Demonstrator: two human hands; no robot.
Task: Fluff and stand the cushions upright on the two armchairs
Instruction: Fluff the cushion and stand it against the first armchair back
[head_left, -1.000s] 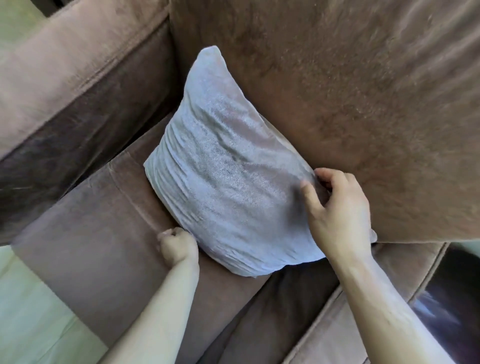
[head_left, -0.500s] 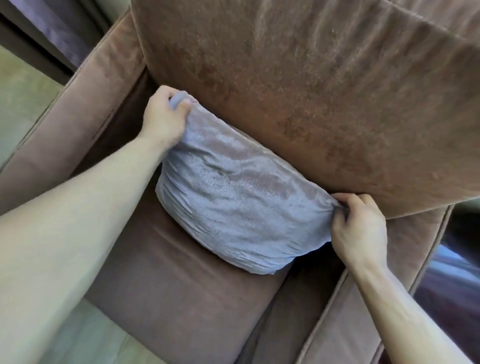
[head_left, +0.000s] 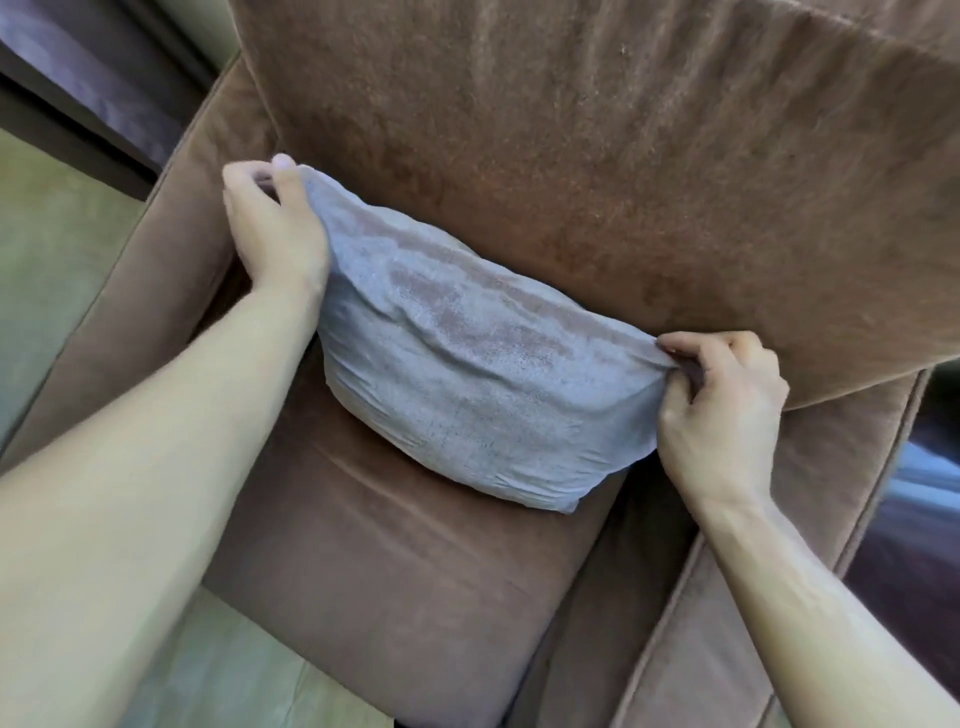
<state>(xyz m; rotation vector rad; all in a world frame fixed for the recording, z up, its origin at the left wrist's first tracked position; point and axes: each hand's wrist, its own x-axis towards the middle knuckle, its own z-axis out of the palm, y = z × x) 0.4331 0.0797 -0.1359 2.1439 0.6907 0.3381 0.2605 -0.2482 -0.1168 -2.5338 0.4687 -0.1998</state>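
A grey-blue cushion (head_left: 467, 374) leans against the backrest of a brown armchair (head_left: 597, 171), its lower edge resting on the seat (head_left: 374, 561). My left hand (head_left: 270, 228) pinches the cushion's upper left corner. My right hand (head_left: 722, 410) grips the upper right corner. The fabric is stretched between the two corners and the top edge sags slightly. Only this one armchair is in view.
The left armrest (head_left: 156, 291) and right armrest (head_left: 727, 623) flank the seat. Pale green floor (head_left: 47, 270) lies to the left and below the seat front. A dark curtain or panel (head_left: 88, 78) stands at the top left.
My left hand went from the cushion's lower edge on the seat up to its top left corner. My right hand shifted to the top right corner. The cushion turned from diamond-wise to level.
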